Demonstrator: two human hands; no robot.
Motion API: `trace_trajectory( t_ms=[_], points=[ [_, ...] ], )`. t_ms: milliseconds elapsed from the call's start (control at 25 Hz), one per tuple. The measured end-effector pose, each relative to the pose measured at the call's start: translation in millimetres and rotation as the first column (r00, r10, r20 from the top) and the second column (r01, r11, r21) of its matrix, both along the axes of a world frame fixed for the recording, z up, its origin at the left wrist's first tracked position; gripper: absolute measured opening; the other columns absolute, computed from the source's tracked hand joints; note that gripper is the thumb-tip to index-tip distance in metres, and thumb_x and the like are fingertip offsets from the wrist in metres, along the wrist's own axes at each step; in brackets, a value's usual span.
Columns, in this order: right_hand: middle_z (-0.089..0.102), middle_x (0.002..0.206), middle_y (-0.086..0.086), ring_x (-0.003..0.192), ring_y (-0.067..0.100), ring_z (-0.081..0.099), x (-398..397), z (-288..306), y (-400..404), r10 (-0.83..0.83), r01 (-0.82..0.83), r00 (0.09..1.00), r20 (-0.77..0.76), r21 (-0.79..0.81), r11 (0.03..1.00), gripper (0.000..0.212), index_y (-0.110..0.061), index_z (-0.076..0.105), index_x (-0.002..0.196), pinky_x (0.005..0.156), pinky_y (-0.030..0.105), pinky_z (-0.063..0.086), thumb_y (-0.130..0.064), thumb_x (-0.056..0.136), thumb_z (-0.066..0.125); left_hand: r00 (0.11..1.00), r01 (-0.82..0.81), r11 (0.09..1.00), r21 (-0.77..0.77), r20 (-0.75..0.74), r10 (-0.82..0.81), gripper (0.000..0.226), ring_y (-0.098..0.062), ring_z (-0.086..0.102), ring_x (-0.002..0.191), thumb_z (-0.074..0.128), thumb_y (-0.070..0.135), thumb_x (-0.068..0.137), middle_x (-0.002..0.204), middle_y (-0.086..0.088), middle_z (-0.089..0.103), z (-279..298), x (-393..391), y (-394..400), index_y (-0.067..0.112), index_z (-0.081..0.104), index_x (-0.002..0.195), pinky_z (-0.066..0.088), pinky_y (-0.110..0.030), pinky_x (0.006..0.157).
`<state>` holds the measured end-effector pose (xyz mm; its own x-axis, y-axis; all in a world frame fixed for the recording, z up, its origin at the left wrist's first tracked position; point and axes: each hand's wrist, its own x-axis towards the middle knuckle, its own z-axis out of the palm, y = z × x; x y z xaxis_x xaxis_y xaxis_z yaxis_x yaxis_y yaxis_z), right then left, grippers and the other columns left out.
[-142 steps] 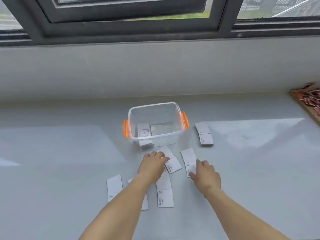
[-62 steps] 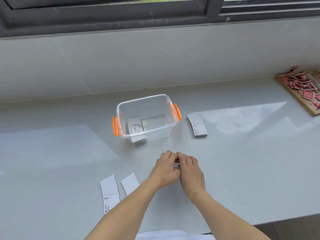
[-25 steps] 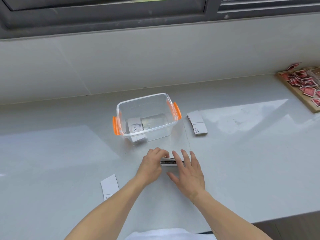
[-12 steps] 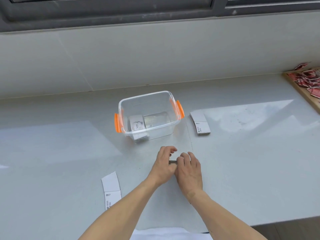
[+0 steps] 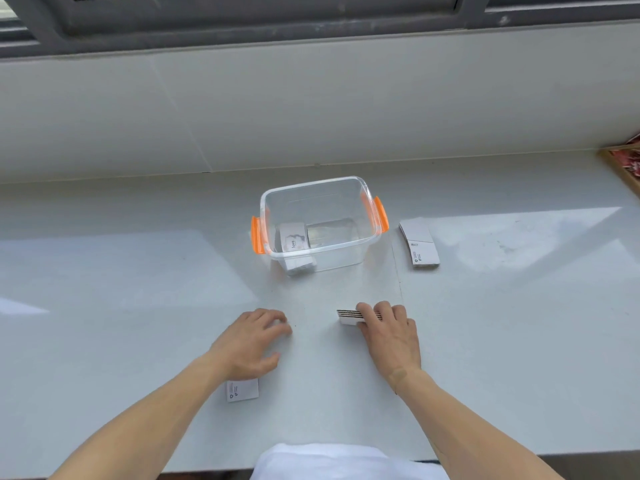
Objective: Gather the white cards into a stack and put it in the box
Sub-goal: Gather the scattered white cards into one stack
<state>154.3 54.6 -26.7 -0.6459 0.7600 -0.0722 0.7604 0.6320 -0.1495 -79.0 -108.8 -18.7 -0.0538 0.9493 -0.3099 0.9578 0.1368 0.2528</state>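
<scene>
A clear plastic box point(image 5: 367, 195) with orange handles stands at the middle of the white counter, with a white card point(image 5: 293, 237) lying inside it. In front of the box my right hand point(image 5: 389, 336) is shut on a stack of white cards point(image 5: 348, 316) held on edge against the counter. My left hand point(image 5: 254, 341) hovers to the left with fingers apart and nothing in it. A single white card point(image 5: 241, 390) lies partly under my left wrist. Two overlapping white cards point(image 5: 419, 242) lie to the right of the box.
A wooden tray point(image 5: 623, 168) with red pieces sits at the far right edge. A tiled wall and a window frame rise behind the counter. The counter's front edge runs just below my forearms.
My left hand has let go of the stack and moved left and back toward the single card. My right hand alone now holds the stack.
</scene>
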Motion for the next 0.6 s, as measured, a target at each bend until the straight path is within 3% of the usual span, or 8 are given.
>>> trace_trajectory(
  t_ms=[120, 240, 360, 480, 600],
  points=[
    [0.058, 0.096, 0.002, 0.085, 0.031, 0.050, 0, -1, 0, -0.001, 0.001, 1.000, -0.001, -0.025, 1.000, 0.019, -0.027, 0.056, 0.110, 0.064, 0.040, 0.043, -0.030, 0.091, 0.058, 0.968, 0.204, 0.973, -0.110, -0.125, -0.217, 0.057, -0.020, 0.041, 0.130, 0.047, 0.053, 0.077, 0.146, 0.006, 0.040, 4, -26, -29, 0.040, 0.037, 0.132, 0.035, -0.037, 0.107],
    [0.055, 0.102, 0.000, 0.090, 0.030, 0.047, 1, -3, -1, -0.007, 0.007, 1.000, 0.008, -0.037, 0.999, 0.020, -0.030, 0.051, 0.115, 0.068, 0.039, 0.042, -0.033, 0.095, 0.050, 0.929, 0.304, 0.928, -0.215, -0.148, -0.339, 0.067, -0.020, 0.029, 0.138, 0.042, 0.058, 0.078, 0.155, 0.005, 0.026, 8, -43, -42, 0.044, 0.022, 0.140, 0.030, -0.038, 0.110],
    [0.055, 0.103, -0.001, 0.091, 0.029, 0.046, 2, -2, 0, -0.005, 0.005, 1.000, 0.002, -0.048, 0.999, 0.020, -0.031, 0.050, 0.115, 0.068, 0.038, 0.040, -0.033, 0.095, 0.049, 0.885, 0.384, 0.892, -0.239, -0.180, -0.430, 0.062, -0.024, 0.032, 0.133, 0.038, 0.062, 0.083, 0.149, 0.000, 0.031, 8, -52, -38, 0.038, 0.023, 0.138, 0.036, -0.039, 0.104],
    [0.055, 0.103, -0.002, 0.091, 0.029, 0.046, 2, -2, 0, -0.007, 0.006, 1.000, -0.016, -0.058, 0.998, 0.019, -0.031, 0.051, 0.113, 0.068, 0.038, 0.039, -0.034, 0.095, 0.049, 0.872, 0.378, 0.892, -0.248, -0.228, -0.433, 0.051, -0.024, 0.043, 0.113, 0.035, 0.066, 0.087, 0.126, -0.001, 0.045, 10, -55, -30, 0.029, 0.036, 0.122, 0.040, -0.037, 0.091],
    [0.056, 0.103, -0.001, 0.090, 0.029, 0.046, 2, -2, -1, -0.009, 0.007, 1.000, -0.030, -0.064, 0.998, 0.018, -0.030, 0.052, 0.112, 0.067, 0.038, 0.039, -0.033, 0.095, 0.051, 0.909, 0.247, 0.953, -0.178, -0.299, -0.291, 0.044, -0.023, 0.047, 0.101, 0.037, 0.062, 0.089, 0.110, 0.002, 0.049, 5, -51, -26, 0.024, 0.045, 0.110, 0.038, -0.034, 0.088]
  ],
)
